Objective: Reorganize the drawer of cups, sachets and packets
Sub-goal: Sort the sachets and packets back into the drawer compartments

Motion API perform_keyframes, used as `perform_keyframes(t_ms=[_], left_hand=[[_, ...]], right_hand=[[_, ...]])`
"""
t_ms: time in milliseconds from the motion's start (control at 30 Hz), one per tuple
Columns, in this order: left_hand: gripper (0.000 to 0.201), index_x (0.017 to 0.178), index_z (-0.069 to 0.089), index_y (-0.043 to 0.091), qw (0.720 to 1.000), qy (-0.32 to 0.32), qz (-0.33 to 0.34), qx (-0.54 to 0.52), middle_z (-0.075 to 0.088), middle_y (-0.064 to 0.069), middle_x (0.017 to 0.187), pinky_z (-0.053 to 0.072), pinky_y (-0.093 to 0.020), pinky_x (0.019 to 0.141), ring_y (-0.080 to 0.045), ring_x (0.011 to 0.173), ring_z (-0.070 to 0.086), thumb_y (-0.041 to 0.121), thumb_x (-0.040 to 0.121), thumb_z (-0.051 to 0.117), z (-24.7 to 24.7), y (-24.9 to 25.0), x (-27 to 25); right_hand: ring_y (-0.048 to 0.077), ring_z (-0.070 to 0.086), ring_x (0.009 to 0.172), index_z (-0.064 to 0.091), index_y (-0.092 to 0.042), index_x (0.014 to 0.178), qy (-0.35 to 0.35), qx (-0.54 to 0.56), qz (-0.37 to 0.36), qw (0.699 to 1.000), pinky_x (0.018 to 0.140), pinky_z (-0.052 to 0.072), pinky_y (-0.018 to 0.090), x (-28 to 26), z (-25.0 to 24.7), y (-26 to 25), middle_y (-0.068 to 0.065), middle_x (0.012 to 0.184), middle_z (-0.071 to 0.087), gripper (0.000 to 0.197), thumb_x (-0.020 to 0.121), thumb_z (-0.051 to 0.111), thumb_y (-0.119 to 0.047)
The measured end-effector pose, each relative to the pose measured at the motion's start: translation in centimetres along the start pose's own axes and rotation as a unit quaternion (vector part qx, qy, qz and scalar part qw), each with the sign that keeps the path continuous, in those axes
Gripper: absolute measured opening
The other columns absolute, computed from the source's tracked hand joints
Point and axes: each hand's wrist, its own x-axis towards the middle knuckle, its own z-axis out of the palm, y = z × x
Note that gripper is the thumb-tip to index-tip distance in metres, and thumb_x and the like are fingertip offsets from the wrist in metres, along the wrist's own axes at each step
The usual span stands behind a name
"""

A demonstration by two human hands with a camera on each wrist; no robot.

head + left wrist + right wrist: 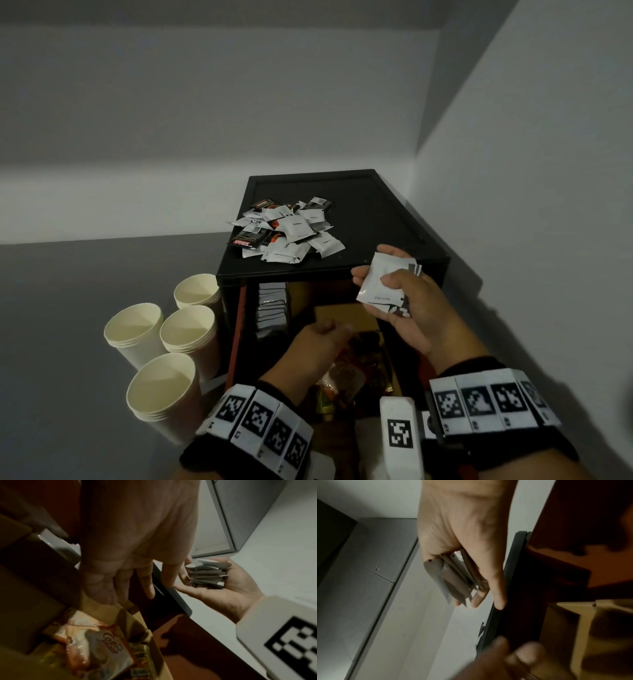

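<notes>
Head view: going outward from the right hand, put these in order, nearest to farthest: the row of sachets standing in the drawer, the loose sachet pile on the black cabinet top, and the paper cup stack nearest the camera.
From the right hand:
1. Loose sachet pile, up-left on the cabinet top.
2. Row of sachets, left, in the drawer; close to the pile's rank.
3. Nearest paper cup stack, far left on the floor.

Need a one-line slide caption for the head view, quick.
Right hand holds a stack of white sachets above the open drawer; left hand reaches in; paper cups wait alongside.
</notes>
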Motion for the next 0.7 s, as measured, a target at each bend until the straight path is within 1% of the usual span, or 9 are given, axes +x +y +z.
perform_keyframes(t_ms=[100, 167, 233, 300, 367, 433, 533, 633, 700], left_hand=[[0.030, 0.102, 0.064, 0.017, 0.987, -0.059, -0.004, -0.147, 0.065, -0.004, 0.096, 0.046, -0.031, 0.074, -0.020, 0.093, 0.060, 0.038, 0.095, 0.044, -0.1, 1.4, -0.8], [0.037, 0.110, 0.063, 0.016, 0.970, -0.111, 0.006, -0.217, 0.066, -0.005, 0.093, 0.048, -0.030, 0.068, -0.021, 0.086, 0.061, 0.041, 0.093, 0.042, -0.2, 2.3, -1.4], [0.039, 0.120, 0.057, 0.014, 0.959, -0.134, 0.023, -0.248, 0.063, -0.007, 0.095, 0.049, -0.027, 0.062, -0.018, 0.080, 0.061, 0.036, 0.090, 0.044, -0.3, 2.6, -1.6], [0.040, 0.128, 0.050, 0.009, 0.953, -0.146, 0.029, -0.264, 0.063, -0.008, 0.096, 0.051, -0.024, 0.061, -0.017, 0.081, 0.062, 0.027, 0.094, 0.042, -0.5, 2.6, -1.6], [0.038, 0.131, 0.047, 0.007, 0.948, -0.162, 0.030, -0.272, 0.063, -0.009, 0.095, 0.053, -0.023, 0.060, -0.016, 0.082, 0.062, 0.022, 0.098, 0.037, -0.8, 2.5, -1.7], [0.036, 0.129, 0.050, 0.008, 0.945, -0.169, 0.030, -0.280, 0.064, -0.009, 0.097, 0.054, -0.023, 0.060, -0.016, 0.083, 0.063, 0.022, 0.099, 0.035, -0.9, 2.5, -1.7], [0.033, 0.124, 0.054, 0.009, 0.944, -0.155, 0.037, -0.289, 0.064, -0.011, 0.098, 0.053, -0.023, 0.058, -0.018, 0.084, 0.062, 0.019, 0.100, 0.034, -0.9, 2.5, -1.6], [0.029, 0.120, 0.055, 0.006, 0.952, -0.090, 0.036, -0.289, 0.064, -0.013, 0.094, 0.052, -0.025, 0.057, -0.020, 0.079, 0.061, 0.013, 0.101, 0.034, -0.8, 2.2, -1.3], [0.029, 0.120, 0.054, 0.003, 0.963, -0.035, 0.037, -0.265, 0.063, -0.014, 0.093, 0.053, -0.030, 0.063, -0.022, 0.078, 0.060, 0.012, 0.102, 0.032, -0.7, 2.1, -1.1]], right_hand=[[0.020, 0.068, 0.076, 0.050, -0.013, 0.111, -0.028, 0.019, 0.003, 0.999, 0.058, 0.055, 0.031, -0.1, 0.3, 0.4, 0.011, 0.089, 0.072, 0.045, 0.066, 0.047, -0.007], [0.022, 0.068, 0.075, 0.048, -0.005, 0.116, -0.047, -0.025, 0.020, 0.998, 0.052, 0.052, 0.029, -0.3, 0.6, 0.9, 0.012, 0.094, 0.072, 0.052, 0.064, 0.048, -0.010], [0.020, 0.068, 0.083, 0.051, 0.000, 0.118, -0.069, -0.092, 0.039, 0.993, 0.055, 0.051, 0.026, -0.5, 1.1, 1.3, 0.009, 0.100, 0.072, 0.056, 0.064, 0.049, -0.013], [0.019, 0.066, 0.089, 0.057, -0.001, 0.112, -0.082, -0.130, 0.047, 0.987, 0.069, 0.053, 0.028, -0.6, 1.5, 1.6, 0.007, 0.100, 0.072, 0.051, 0.063, 0.050, -0.013], [0.016, 0.063, 0.082, 0.062, -0.008, 0.107, -0.073, -0.157, 0.050, 0.984, 0.067, 0.051, 0.026, -0.6, 1.7, 1.6, 0.005, 0.091, 0.068, 0.046, 0.062, 0.053, -0.013], [0.014, 0.063, 0.083, 0.061, -0.015, 0.107, -0.049, -0.172, 0.054, 0.982, 0.066, 0.050, 0.024, -0.6, 1.7, 1.5, 0.007, 0.096, 0.065, 0.045, 0.062, 0.060, -0.015], [0.015, 0.063, 0.092, 0.057, -0.015, 0.120, -0.030, -0.184, 0.064, 0.980, 0.067, 0.053, 0.024, -0.6, 1.5, 1.4, 0.008, 0.109, 0.062, 0.047, 0.076, 0.069, -0.005], [0.022, 0.063, 0.098, 0.045, -0.024, 0.132, 0.032, -0.182, 0.071, 0.980, 0.066, 0.056, 0.032, -0.5, 1.7, 1.5, 0.003, 0.121, 0.052, 0.066, 0.075, 0.074, -0.008], [0.026, 0.060, 0.106, 0.035, -0.024, 0.141, 0.049, -0.176, 0.102, 0.978, 0.081, 0.055, 0.042, -0.3, 1.8, 1.8, 0.006, 0.131, 0.049, 0.076, 0.076, 0.075, -0.013]])
